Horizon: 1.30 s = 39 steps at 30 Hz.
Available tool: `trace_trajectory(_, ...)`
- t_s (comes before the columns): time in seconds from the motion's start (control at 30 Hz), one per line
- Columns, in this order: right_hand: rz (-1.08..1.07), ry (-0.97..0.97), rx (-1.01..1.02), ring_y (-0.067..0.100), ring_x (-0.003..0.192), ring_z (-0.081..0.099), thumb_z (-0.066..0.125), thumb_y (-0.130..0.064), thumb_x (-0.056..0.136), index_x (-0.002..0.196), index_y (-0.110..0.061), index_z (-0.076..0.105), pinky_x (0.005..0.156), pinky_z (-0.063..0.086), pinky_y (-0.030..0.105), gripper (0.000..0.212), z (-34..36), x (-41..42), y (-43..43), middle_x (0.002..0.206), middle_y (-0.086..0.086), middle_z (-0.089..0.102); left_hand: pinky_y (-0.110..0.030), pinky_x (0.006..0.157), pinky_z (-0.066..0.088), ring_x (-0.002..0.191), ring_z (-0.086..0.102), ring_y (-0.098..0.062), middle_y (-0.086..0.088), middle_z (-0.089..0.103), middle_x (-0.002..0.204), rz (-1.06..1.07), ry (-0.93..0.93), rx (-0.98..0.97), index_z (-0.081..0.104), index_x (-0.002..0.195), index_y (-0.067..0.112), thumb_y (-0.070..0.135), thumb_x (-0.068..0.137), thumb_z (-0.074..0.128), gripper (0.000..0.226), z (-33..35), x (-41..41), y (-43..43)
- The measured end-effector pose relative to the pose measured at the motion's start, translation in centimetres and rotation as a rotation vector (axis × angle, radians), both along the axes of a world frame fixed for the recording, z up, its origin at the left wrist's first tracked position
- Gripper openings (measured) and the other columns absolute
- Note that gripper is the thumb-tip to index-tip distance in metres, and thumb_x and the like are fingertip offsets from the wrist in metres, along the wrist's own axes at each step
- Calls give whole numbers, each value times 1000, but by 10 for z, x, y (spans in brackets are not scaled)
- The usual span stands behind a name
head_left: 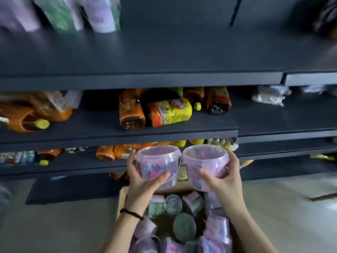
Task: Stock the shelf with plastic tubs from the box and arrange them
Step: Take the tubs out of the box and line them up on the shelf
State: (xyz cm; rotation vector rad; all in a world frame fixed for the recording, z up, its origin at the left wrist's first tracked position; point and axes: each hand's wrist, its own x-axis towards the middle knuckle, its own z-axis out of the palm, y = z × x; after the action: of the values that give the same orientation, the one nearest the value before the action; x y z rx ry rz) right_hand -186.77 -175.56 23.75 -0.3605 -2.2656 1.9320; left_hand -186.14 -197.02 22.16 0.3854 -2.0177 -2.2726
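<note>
Lilac, see-through plastic forms both lifted tubs. The left grip (144, 181) is wrapped round the left tub (156, 163), thumb on the near wall and fingers behind. Small bright pieces show through the side, too blurred to name. Just beside it, rim near rim, the right tub (206, 165) is clasped in the right grip (224, 179) and holds similar purple and blue bits. Both hang above the cardboard box (122, 196), where more tubs (217, 227) lie jumbled, some lilac, some green. Behind them, the dark shelf (73, 167) carries orange packets (105, 152).
</note>
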Motion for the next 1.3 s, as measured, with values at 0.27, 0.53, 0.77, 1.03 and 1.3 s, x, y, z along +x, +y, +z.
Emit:
trace_trajectory(0.27, 139, 251, -114, 6, 106, 62, 85, -58, 49, 132, -37, 41, 84, 58, 37, 96, 130, -17, -41, 115, -18, 60, -10, 77, 50, 110, 50, 19, 27, 41, 132, 88, 281, -67, 28, 137, 39, 65, 33, 88, 123, 140, 10, -39)
trace_trajectory(0.53, 68, 347, -57, 11, 117, 54, 85, -55, 53, 135, -35, 31, 95, 51, 34, 100, 201, -72, -85, 126, -11, 51, 0, 71, 43, 101, 47, 28, 35, 40, 121, 188, 368, -169, 27, 134, 44, 48, 47, 88, 106, 211, -45, -68)
trace_trajectory(0.77, 0, 400, 16, 6, 114, 50, 86, -54, 49, 128, -40, 30, 85, 43, 14, 98, 212, -157, -101, 126, -13, 48, -17, 86, 41, 113, 50, -5, 22, 44, 121, 185, 362, -252, 27, 128, 39, 22, 59, 93, 97, 222, -152, -78)
trace_trajectory(1.03, -41, 363, 73, -11, 103, 52, 90, -47, 49, 111, -44, 26, 71, 44, 8, 90, 198, -254, -109, 113, -24, 46, -18, 87, 42, 123, 44, -12, 9, 40, 133, 154, 348, -270, 24, 126, 39, 15, 56, 93, 101, 209, -263, -82)
trace_trajectory(1.3, -37, 280, 110, -2, 98, 56, 89, -33, 59, 118, -37, 24, 68, 45, 10, 88, 196, -353, -113, 112, -21, 49, -35, 111, 36, 131, 41, -17, -3, 42, 141, 209, 388, -280, 31, 143, 14, 5, 54, 91, 107, 206, -350, -74)
